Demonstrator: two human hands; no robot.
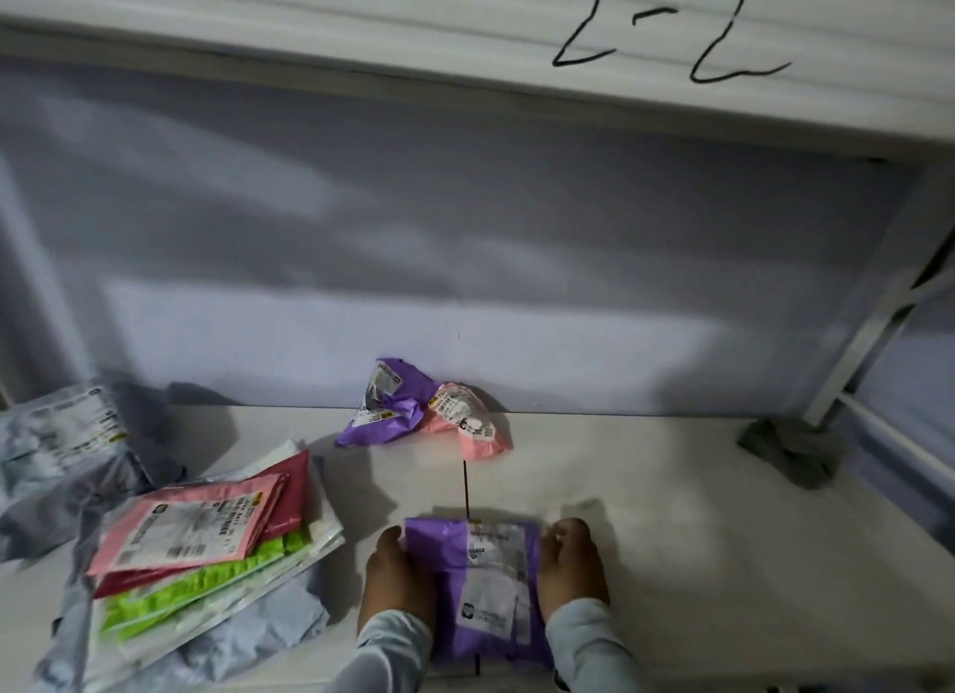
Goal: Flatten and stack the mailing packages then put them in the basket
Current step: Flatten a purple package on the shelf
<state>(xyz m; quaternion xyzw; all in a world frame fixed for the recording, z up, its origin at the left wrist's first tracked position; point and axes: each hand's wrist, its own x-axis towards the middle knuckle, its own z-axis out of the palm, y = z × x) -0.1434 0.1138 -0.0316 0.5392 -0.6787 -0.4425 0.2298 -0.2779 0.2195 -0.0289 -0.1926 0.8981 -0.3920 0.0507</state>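
Note:
A purple mailing package (486, 589) with a white label lies flat on the white table near me. My left hand (395, 584) presses on its left edge and my right hand (571, 568) on its right edge. To the left lies a stack of flattened packages (201, 547): a pink one on top, then dark red, green and white ones over a grey one. At the back against the wall sit a crumpled purple package (382, 403) and a crumpled pink package (467, 418), touching each other. No basket is in view.
A crumpled grey package (67, 449) rests at the far left edge. A grey cloth lump (790, 449) sits at the back right beside a white metal frame leg (868, 325). A shelf marked "2-2" (672, 25) hangs overhead.

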